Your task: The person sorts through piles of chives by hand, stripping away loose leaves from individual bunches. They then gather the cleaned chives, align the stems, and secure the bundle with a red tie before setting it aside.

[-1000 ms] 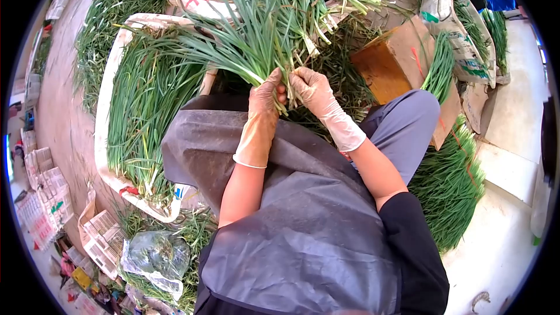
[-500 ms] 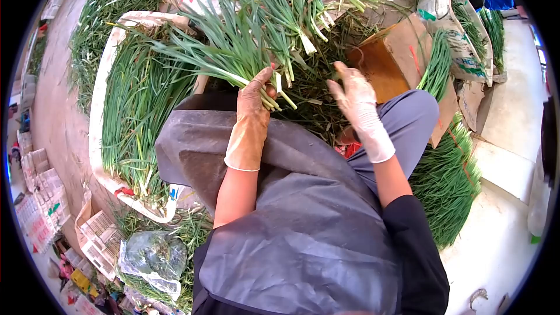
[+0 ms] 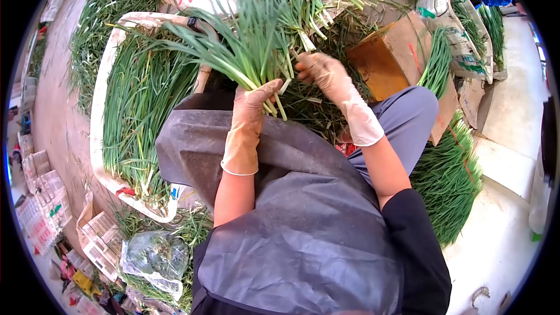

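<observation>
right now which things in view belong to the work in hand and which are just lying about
In the job, it seems: left hand, green stalks it grips, right hand beside them.
Just lying about, apparently: clear plastic bag, cardboard box.

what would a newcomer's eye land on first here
Probably the fan of long green leaves at upper centre, gripped near its pale stem ends by the gloved left hand, with the gloved right hand just beside it. Next might come the white-rimmed container of greens at picture left, then the big green bundle at right.
</observation>
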`<action>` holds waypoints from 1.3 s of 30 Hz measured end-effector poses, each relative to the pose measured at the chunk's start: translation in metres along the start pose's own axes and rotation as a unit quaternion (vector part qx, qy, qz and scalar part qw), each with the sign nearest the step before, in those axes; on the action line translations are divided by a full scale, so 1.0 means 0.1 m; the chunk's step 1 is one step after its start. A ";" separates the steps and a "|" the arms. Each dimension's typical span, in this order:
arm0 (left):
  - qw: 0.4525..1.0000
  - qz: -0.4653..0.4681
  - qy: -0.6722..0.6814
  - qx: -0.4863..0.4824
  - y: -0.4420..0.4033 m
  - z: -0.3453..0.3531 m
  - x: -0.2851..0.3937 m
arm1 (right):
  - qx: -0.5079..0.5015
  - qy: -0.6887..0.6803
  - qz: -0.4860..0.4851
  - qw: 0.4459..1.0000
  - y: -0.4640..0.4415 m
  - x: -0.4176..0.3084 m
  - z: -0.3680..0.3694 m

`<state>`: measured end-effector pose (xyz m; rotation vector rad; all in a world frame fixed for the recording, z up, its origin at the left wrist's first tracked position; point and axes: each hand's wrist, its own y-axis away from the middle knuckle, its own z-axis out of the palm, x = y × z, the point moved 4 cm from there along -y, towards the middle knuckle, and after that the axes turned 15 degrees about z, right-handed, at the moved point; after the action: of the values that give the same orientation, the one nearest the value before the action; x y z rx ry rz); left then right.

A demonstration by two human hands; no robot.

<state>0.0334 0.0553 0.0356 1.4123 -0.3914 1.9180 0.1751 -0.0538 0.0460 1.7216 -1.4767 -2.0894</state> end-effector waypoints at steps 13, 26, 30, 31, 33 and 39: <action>0.981 -0.009 0.118 0.156 -0.12 -0.17 0.29 | 0.093 0.243 0.049 0.964 -0.20 0.10 0.14; 0.964 -0.110 0.215 0.113 0.10 0.13 -0.33 | 0.043 0.196 -0.110 0.973 0.59 0.12 0.29; 0.975 -0.104 0.170 0.103 0.11 0.12 -0.29 | 0.102 0.291 -0.223 0.925 0.45 0.17 0.38; 0.982 -0.105 0.129 0.092 0.11 0.09 -0.26 | 0.125 0.324 -0.257 0.902 0.41 0.20 0.41; 0.989 -0.083 0.082 0.091 0.07 -0.02 -0.19 | 0.122 0.294 -0.194 0.928 0.30 0.13 0.33; 0.969 0.034 0.217 0.109 -0.02 -0.14 0.19 | -0.022 0.074 0.051 0.996 -0.43 0.38 0.28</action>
<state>0.0222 0.0721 0.0475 1.0723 -0.0192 2.3094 0.1601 -0.0347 -0.0128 1.7049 -1.4330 -1.8874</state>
